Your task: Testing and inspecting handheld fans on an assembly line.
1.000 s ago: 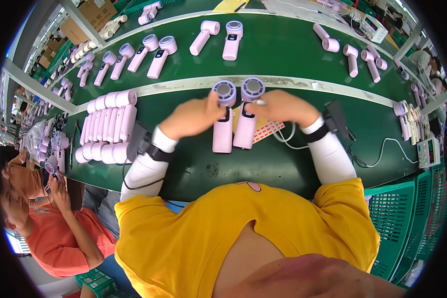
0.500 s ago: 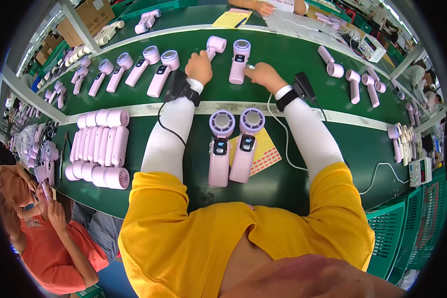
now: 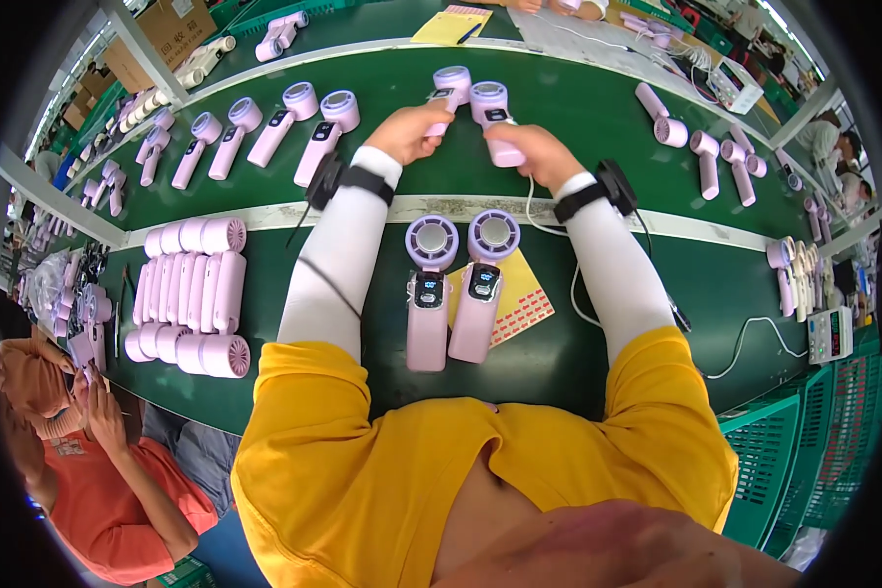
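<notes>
The left hand (image 3: 414,130) is closed around the handle of a pink plastic handheld fan with a round lilac head (image 3: 448,90). The right hand (image 3: 537,154) grips a second pink handheld fan (image 3: 494,118), just beside the first, both lifted over the green table (image 3: 578,83). Nearer the person than both hands, two more pink fans (image 3: 453,284) lie side by side, partly over a yellow sticker sheet (image 3: 522,294).
</notes>
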Demonstrator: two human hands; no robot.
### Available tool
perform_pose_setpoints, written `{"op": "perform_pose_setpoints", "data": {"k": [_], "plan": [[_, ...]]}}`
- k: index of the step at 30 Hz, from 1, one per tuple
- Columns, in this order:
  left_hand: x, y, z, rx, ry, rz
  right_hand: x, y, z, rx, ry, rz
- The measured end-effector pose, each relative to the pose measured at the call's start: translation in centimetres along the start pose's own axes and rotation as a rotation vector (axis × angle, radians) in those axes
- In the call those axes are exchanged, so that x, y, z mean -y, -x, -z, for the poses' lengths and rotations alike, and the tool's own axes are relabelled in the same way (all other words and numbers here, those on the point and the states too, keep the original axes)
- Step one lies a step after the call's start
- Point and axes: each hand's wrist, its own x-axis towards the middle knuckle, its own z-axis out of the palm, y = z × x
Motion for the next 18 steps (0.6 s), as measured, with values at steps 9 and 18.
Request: {"op": "perform_pose_setpoints", "data": {"k": [9,18], "plan": [[-2.1,12.9,-6.1,0.099,0.188,-0.499,4.5,9.4,-1.3,0.049,-0.452,0.466],[-0.6,22.7,-10.3,0.081,0.116,-0.633,3.8,17.0,-4.3,-0.044,-0.3,0.62]]}}
